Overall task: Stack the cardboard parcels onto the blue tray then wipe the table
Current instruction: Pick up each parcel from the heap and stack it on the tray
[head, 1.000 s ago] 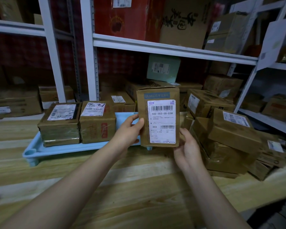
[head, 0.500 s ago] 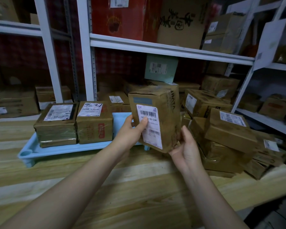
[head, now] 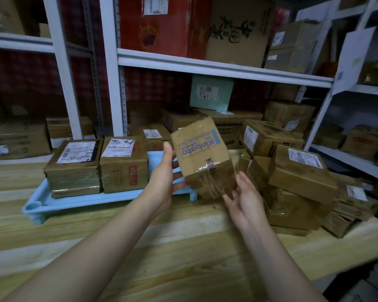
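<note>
A brown cardboard parcel (head: 202,158) with blue "Kinbato" print and a taped end hangs tilted above the right end of the blue tray (head: 74,202). My left hand (head: 164,182) supports its left side with straight fingers underneath and the thumb raised. My right hand (head: 244,199) touches its lower taped corner with spread, straight fingers. Two labelled parcels stand side by side on the tray, one at the left (head: 74,166) and one in the middle (head: 123,164).
A loose pile of cardboard parcels (head: 299,171) lies on the wooden table (head: 183,247) at the right. White metal shelving (head: 114,83) full of boxes stands behind the table. The table's front edge runs at the lower right.
The parcel has turned from upright with its white label facing me to tilted, label side away and taped end towards me. Both hands shifted under it; it stays above the tray's right end.
</note>
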`<state>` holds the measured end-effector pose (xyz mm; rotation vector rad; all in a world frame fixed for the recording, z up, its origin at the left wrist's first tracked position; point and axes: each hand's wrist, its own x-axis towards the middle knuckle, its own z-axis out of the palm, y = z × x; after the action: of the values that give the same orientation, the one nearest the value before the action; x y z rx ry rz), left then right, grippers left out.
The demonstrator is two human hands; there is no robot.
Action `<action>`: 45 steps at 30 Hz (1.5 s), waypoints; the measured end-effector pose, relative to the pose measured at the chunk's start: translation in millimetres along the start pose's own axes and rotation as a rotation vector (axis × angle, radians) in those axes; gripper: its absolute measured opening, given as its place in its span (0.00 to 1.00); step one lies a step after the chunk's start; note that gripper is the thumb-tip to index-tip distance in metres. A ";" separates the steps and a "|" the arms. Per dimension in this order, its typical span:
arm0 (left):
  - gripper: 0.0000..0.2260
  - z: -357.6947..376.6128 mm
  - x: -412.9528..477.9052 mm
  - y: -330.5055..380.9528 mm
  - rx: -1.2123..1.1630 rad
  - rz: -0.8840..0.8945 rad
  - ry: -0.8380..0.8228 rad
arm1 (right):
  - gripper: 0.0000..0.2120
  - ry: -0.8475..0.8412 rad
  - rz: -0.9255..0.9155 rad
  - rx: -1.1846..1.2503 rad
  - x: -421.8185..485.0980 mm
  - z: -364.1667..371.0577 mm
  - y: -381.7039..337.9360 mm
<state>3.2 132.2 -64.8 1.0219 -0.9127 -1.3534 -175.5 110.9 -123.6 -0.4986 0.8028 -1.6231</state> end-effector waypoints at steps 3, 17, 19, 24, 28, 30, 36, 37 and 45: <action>0.24 -0.1 0.0 -0.4 -0.028 -0.006 -0.020 | 0.20 -0.012 0.041 0.000 -1.6 -0.4 1.4; 0.15 -13.8 1.8 -4.4 0.157 0.128 0.029 | 0.20 0.010 0.020 0.097 -3.6 6.1 5.3; 0.15 -18.1 1.5 -4.9 0.168 0.151 0.034 | 0.22 -0.007 0.037 0.119 -1.7 4.7 8.4; 0.11 -23.6 3.4 -5.6 0.181 0.187 0.001 | 0.19 -0.046 0.084 0.157 -1.5 5.5 12.4; 0.18 -26.4 8.8 -2.2 0.172 0.172 0.019 | 0.19 -0.028 0.055 0.221 -4.7 13.1 12.9; 0.20 -26.2 8.6 -1.9 0.167 0.164 0.008 | 0.15 -0.017 0.052 0.244 -5.0 16.0 12.8; 0.26 -26.4 5.9 -5.5 0.153 0.159 -0.057 | 0.17 -0.021 0.047 0.216 -5.3 16.7 13.1; 0.28 -27.2 5.9 -7.0 0.157 0.158 -0.058 | 0.20 -0.039 0.048 0.183 -5.9 16.8 13.7; 0.31 -32.3 10.4 -12.9 0.178 0.084 -0.070 | 0.19 -0.158 -0.024 0.062 -8.5 18.2 8.7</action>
<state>29.9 124.0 -87.9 1.0637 -1.1323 -1.2603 -155.0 114.5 -116.9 -0.5860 0.6291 -1.6036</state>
